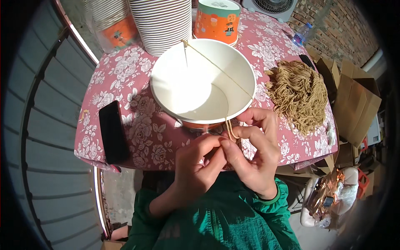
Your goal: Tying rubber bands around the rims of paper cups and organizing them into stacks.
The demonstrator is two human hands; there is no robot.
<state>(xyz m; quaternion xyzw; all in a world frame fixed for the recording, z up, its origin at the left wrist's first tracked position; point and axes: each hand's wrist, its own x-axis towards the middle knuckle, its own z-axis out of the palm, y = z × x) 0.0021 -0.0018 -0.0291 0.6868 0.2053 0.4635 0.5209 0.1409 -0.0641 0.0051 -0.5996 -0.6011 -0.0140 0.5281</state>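
A large white paper bucket (166, 85) stands upright before me, its open mouth facing up. One tan cord (218, 68) runs across the mouth from a knot at the far rim to the near right rim. There it hangs over the edge in a loop. Just below that rim my right hand (256, 152) pinches the cord, which passes round its fingers. My left hand (200, 156) is closed with its fingertips against the right thumb, at the cord's end. Whether a knot lies between the fingertips is hidden.
A pile of tan cords (298, 96) lies on the flowered pink tablecloth (141, 125) at right. A black phone (113, 132) is at left. Behind stand stacked white buckets (162, 25) and an orange-green bucket (216, 23). Cardboard boxes (354, 104) crowd the table's right side.
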